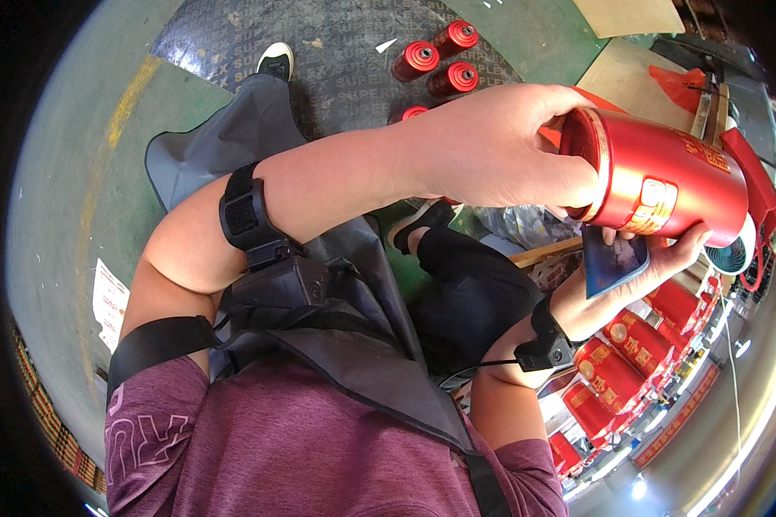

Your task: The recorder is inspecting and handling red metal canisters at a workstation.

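Observation:
A shiny red cylindrical tin [677, 177] with gold markings lies on its side between my hands at the right. My left hand [500, 142] reaches across and grips its near end, thumb and fingers at the gold-edged rim. From below, my right hand [634, 276] supports the tin, fingertips along its underside. A dark blue cloth-like piece [614, 260] lies between my right palm and the tin; part of it is hidden.
Several red cylinders with metal-centred tops [421, 57] stand on a dark patterned mat [345, 60]. Rows of red tins [612, 370] fill the lower right. A small fan [733, 250] and a red plastic bag [674, 84] are near the tin. Clear plastic [530, 226] lies below my left hand.

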`<act>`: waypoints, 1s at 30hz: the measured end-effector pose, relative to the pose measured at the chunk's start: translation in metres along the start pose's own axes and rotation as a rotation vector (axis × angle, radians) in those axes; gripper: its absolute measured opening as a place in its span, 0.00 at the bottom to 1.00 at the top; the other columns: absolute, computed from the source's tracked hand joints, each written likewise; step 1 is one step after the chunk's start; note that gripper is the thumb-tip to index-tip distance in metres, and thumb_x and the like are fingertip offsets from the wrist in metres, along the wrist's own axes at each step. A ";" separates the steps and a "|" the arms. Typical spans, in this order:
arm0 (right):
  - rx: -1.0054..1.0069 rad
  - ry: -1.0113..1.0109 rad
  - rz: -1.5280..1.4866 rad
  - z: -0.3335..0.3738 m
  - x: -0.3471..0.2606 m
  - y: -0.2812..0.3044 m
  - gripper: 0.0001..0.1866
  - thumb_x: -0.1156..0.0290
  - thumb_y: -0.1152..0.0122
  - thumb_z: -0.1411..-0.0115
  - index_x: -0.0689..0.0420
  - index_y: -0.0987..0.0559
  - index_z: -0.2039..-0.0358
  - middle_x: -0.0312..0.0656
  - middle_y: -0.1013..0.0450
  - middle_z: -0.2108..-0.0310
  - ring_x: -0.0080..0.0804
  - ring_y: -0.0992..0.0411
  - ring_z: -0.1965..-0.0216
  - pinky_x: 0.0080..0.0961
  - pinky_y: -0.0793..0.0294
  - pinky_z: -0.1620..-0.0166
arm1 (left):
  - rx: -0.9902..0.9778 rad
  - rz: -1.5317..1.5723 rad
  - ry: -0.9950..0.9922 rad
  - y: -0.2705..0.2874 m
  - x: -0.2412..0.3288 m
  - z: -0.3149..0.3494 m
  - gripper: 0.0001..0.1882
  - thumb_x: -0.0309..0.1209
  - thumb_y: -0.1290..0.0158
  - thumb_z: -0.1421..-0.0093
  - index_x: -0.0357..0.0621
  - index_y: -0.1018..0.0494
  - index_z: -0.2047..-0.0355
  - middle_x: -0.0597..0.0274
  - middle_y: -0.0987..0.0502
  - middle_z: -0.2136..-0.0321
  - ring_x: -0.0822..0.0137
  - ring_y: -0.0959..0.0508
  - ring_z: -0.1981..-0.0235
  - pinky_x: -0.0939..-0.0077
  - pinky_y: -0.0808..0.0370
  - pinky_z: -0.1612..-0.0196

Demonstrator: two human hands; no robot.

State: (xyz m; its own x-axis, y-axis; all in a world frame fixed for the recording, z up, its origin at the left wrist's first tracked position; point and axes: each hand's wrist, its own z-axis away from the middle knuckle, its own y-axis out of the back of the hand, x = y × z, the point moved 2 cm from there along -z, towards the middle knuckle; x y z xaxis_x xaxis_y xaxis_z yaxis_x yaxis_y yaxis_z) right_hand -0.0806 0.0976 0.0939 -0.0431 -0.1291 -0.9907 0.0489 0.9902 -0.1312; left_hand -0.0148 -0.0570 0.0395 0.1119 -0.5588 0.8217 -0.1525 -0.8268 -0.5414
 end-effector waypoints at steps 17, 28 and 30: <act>-0.011 0.008 -0.008 0.000 0.002 0.000 0.35 0.40 0.37 0.46 0.47 0.29 0.44 0.37 0.29 0.48 0.32 0.28 0.50 0.44 0.25 0.49 | 0.020 0.029 0.013 0.000 -0.002 0.001 0.28 0.21 0.51 0.41 0.30 0.43 0.40 0.49 0.28 0.49 0.63 0.22 0.53 0.71 0.21 0.55; -0.011 0.004 -0.002 0.001 0.001 0.002 0.35 0.40 0.38 0.46 0.46 0.30 0.43 0.38 0.31 0.45 0.36 0.31 0.45 0.49 0.30 0.45 | 0.032 0.012 0.038 0.000 -0.002 -0.002 0.29 0.22 0.51 0.40 0.30 0.43 0.39 0.50 0.28 0.48 0.61 0.22 0.53 0.68 0.20 0.54; 0.019 -0.003 0.022 0.003 0.001 0.000 0.36 0.40 0.38 0.46 0.46 0.30 0.42 0.38 0.31 0.45 0.36 0.31 0.45 0.50 0.30 0.44 | 0.032 0.011 0.055 0.001 -0.003 -0.002 0.28 0.23 0.51 0.39 0.30 0.43 0.39 0.50 0.28 0.48 0.61 0.22 0.53 0.68 0.20 0.54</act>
State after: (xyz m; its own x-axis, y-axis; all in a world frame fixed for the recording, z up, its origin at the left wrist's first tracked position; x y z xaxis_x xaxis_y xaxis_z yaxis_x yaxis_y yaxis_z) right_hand -0.0772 0.0976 0.0928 -0.0387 -0.1076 -0.9934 0.0690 0.9915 -0.1101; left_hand -0.0173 -0.0559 0.0373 0.0563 -0.5645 0.8235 -0.1216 -0.8225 -0.5555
